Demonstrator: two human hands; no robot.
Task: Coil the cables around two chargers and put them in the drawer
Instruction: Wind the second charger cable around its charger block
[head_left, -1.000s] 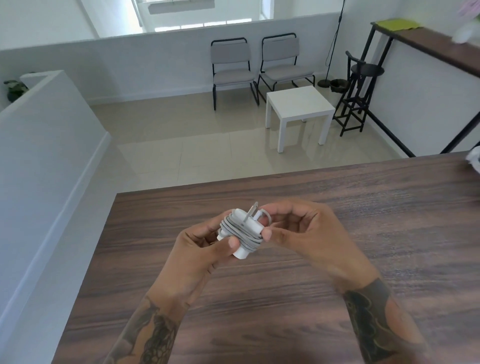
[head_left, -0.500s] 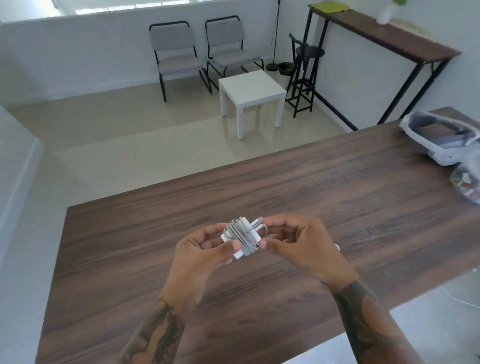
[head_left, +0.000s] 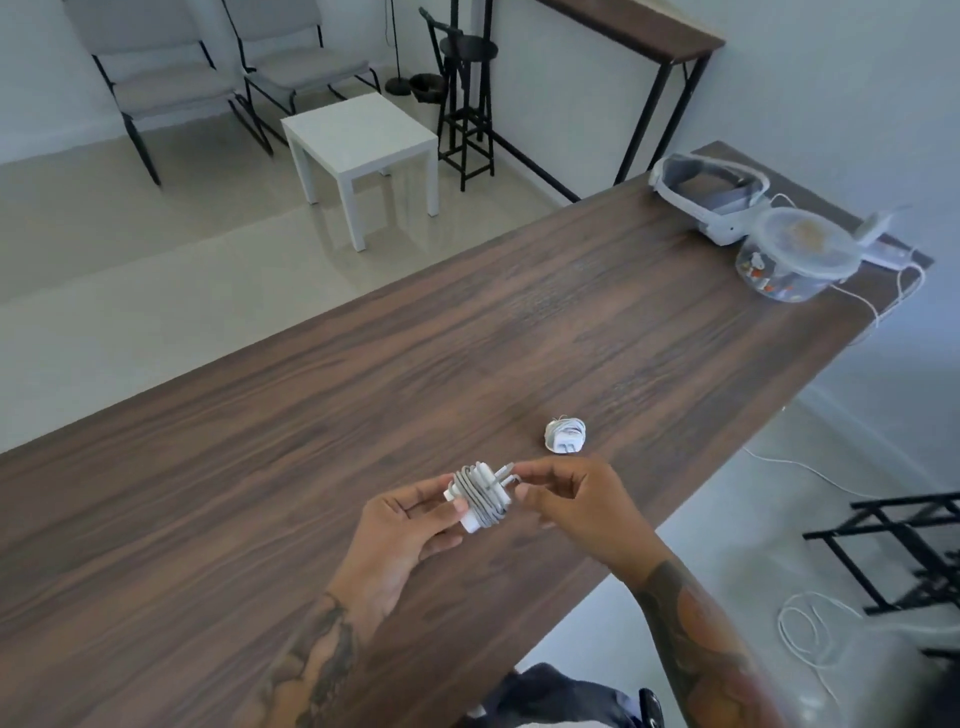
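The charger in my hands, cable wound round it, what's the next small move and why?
Probably tuck the loose cable end under the wraps. The left hand grips the charger, already coiled, while the right hand pinches that end. A second coiled charger lies on the table; no drawer shows.

one view only, worn on the person's head, looking forward and steeply down over the wooden table (head_left: 363, 405). both forearms enter from the near edge, close under the lens; the far chairs (head_left: 156, 78) seem slightly bent by the wide angle.
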